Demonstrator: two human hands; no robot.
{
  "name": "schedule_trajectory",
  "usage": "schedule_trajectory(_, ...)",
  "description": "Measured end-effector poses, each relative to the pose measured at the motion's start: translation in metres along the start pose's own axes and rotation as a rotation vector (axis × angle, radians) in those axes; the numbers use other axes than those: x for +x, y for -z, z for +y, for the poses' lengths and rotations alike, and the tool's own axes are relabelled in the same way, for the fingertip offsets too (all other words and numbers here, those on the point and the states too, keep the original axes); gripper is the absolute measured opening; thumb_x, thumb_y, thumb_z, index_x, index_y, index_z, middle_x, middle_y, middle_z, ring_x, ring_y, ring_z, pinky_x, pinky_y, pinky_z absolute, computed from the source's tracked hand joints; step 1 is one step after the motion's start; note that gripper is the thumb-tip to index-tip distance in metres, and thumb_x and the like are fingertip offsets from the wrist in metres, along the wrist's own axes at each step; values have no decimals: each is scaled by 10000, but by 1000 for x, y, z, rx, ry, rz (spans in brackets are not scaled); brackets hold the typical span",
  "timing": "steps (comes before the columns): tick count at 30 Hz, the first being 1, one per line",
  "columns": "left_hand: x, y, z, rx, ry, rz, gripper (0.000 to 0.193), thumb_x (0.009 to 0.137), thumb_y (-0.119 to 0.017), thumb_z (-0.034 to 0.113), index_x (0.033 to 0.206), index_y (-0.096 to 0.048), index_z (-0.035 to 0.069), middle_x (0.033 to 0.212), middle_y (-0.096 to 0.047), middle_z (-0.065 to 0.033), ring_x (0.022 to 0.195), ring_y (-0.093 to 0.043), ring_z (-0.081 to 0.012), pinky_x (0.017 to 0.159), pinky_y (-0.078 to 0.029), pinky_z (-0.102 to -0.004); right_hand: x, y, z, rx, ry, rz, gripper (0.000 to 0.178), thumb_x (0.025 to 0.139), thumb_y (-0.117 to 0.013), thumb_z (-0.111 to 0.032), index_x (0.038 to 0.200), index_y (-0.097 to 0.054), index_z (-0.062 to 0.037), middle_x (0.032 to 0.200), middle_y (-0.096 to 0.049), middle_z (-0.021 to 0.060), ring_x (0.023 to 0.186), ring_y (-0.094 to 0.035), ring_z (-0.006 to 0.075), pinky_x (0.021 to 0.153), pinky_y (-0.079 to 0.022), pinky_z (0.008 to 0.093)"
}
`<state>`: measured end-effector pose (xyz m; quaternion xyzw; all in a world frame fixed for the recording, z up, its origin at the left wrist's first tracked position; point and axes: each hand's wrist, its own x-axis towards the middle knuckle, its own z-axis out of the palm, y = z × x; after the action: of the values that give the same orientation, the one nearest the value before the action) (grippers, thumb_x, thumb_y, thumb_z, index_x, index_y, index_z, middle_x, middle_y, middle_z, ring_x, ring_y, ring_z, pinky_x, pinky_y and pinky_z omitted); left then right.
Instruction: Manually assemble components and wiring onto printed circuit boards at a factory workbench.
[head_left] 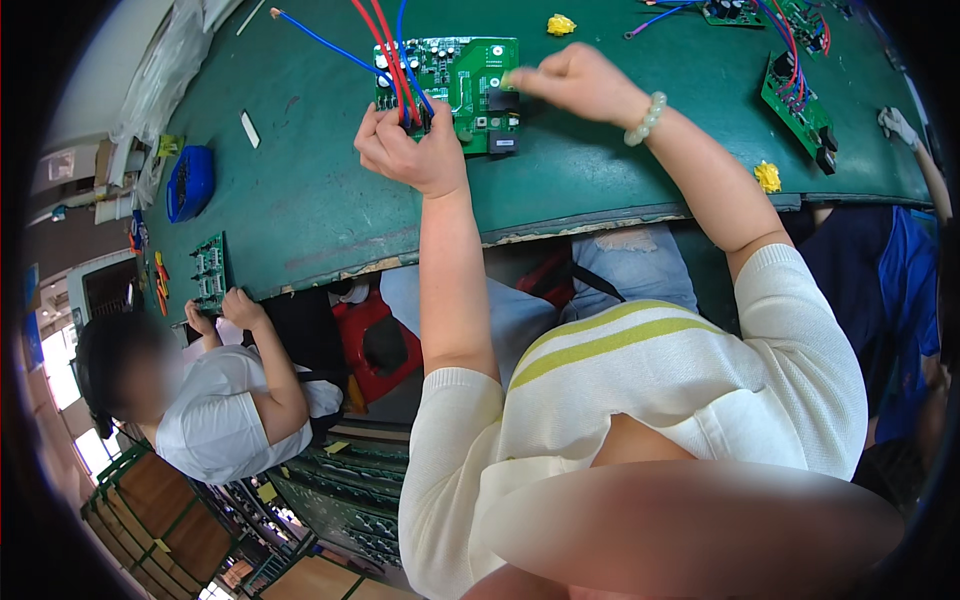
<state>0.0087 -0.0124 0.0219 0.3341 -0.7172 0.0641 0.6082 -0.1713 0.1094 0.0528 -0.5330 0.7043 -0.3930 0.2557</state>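
Observation:
A green circuit board lies on the green table in front of me, with black blocks, small parts and long red and blue wires rising from its left part. My left hand is closed on the board's near left edge, by the base of the wires; its fingertips are partly hidden. My right hand is at the board's right edge, fingers curled in and thumb side toward a black block. A small yellowish bit shows at its fingertips, too blurred to name.
Yellow crumpled lumps lie on the table. More wired boards are at the right, near a co-worker's gloved hand. A blue bin stands left. Another person there holds a green board.

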Motion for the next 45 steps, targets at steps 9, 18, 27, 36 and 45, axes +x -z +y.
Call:
schedule_trajectory(9, -5, 0, -1, 77, 104, -142, 319, 668, -774, 230, 826, -551, 67, 956, -531, -94, 961, -556, -278, 755, -383, -428, 18, 45, 31, -472, -377, 251, 543, 834, -524, -551, 747, -703, -46, 733, -665, 143, 695, -649, 310, 653, -520, 397)
schedule_trajectory(18, -4, 12, -9, 10, 310, -312, 462, 801, -671, 381, 1054, -549, 14, 1096, -516, -139, 1087, -477, -295, 879, -338, -451, 15, 48, 32, -531, -407, 269, 576, 811, -548, -604, 823, -713, -52, 813, -687, 140, 752, -666, 306, 672, -531, 404)
schedule_trajectory(27, 17, 48, -11, 23, -606, -856, 513, 731, -733, 307, 1174, -564, 110, 1231, -556, -92, 1276, -425, -243, 1010, -274, -458, 21, 39, 33, -524, -247, 373, 522, 812, -568, -580, 781, -692, -74, 778, -682, 123, 725, -665, 293, 633, -530, 399)
schedule_trajectory(36, 62, 50, 28, -236, 110, -492, 250, 954, -526, 203, 850, -568, -20, 705, -568, -119, 630, -518, -259, 588, -416, -329, 19, 29, 44, -266, 136, 749, 332, 949, -453, -357, 905, -615, -69, 794, -631, 102, 732, -620, 296, 644, -489, 395)
schedule_trajectory(45, 100, 40, -9, -554, 679, -1094, 415, 973, -498, 362, 1029, -650, -20, 916, -653, -47, 810, -571, -97, 731, -457, -248, 2, 6, 13, -248, 468, 602, 217, 953, -486, -241, 1049, -622, -102, 842, -548, 63, 780, -585, 247, 663, -478, 354)
